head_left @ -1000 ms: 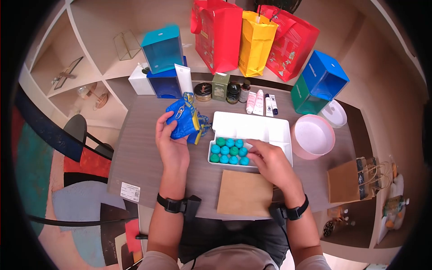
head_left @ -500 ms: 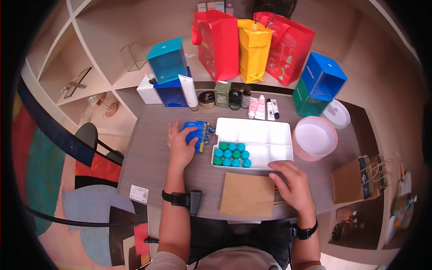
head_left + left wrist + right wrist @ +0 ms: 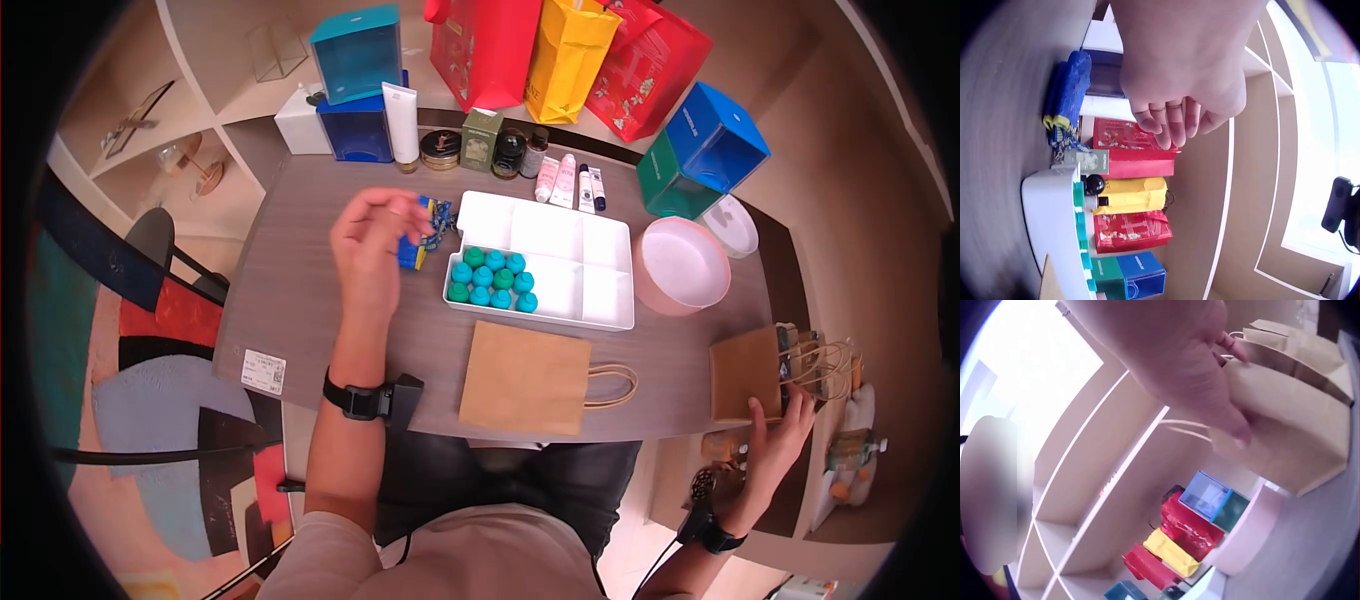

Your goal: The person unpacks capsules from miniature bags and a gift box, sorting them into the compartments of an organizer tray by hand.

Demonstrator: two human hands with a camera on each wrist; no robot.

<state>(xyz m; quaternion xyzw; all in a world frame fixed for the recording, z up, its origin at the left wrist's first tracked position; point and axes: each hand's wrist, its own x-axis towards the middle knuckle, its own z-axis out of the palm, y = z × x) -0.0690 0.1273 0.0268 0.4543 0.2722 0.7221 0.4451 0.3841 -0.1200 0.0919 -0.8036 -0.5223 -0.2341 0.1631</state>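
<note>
My right hand [image 3: 778,445] is at the standing brown paper bag [image 3: 745,375] on the table's right edge. In the right wrist view its thumb [image 3: 1241,434] lies on the bag's outer side and the fingers bend over the top edge, gripping the paper. My left hand [image 3: 368,250] hovers with loosely bent fingers and nothing in it. Beyond it a small blue pouch [image 3: 411,253] with yellow trim lies on the table, partly hidden by the hand in the head view; the left wrist view shows the pouch [image 3: 1072,87] apart from the fingers.
A white divided tray [image 3: 608,272] holds several turquoise and green knobbed balls [image 3: 503,279]. In front lies a flat brown paper bag [image 3: 522,375] with a twisted handle. A pink round box [image 3: 682,268] stands right of the tray. Bottles, tubes and boxes line the back.
The left hand has set the blue pouch down left of the tray, let go and lifted. The right hand has moved from the tray to the standing paper bag and taken hold of it.
</note>
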